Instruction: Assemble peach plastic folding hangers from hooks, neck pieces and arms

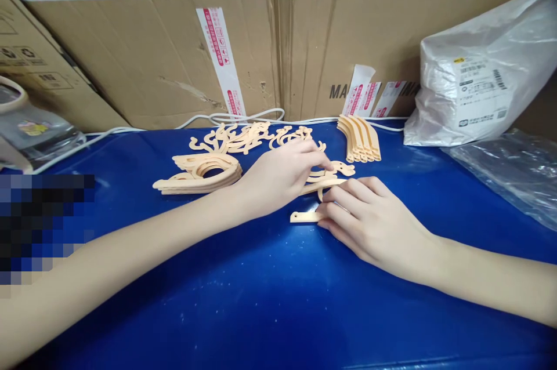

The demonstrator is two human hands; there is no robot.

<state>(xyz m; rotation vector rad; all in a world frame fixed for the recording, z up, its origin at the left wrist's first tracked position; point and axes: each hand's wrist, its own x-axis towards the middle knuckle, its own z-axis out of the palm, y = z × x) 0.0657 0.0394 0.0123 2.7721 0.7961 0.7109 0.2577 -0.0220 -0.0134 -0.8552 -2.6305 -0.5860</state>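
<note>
Cream plastic pieces that look like folding clothes hanger parts lie between my hands. My right hand (pixel 369 216) is closed on a hanger arm (pixel 304 217), whose holed end sticks out to the left. A second long strip (pixel 322 185) runs from its fingertips towards my other hand. My left hand (pixel 291 170) is bent over the pieces, its index fingertip touching near a rounded hook end (pixel 345 169). Its thumb and whatever lies under its palm are hidden. Left of it lies a stack of folded hangers (pixel 198 184). Loose hooks (pixel 248 137) form a pile behind.
Curved hanger arms (pixel 359 138) are stacked at the back right of the blue tabletop (pixel 243 300). A white plastic parcel (pixel 474 80) and clear film (pixel 505 167) lie at right. Cardboard boxes (pixel 152 57) wall the back, a white cable (pixel 187 122) before them. A clear jug (pixel 39 120) stands left.
</note>
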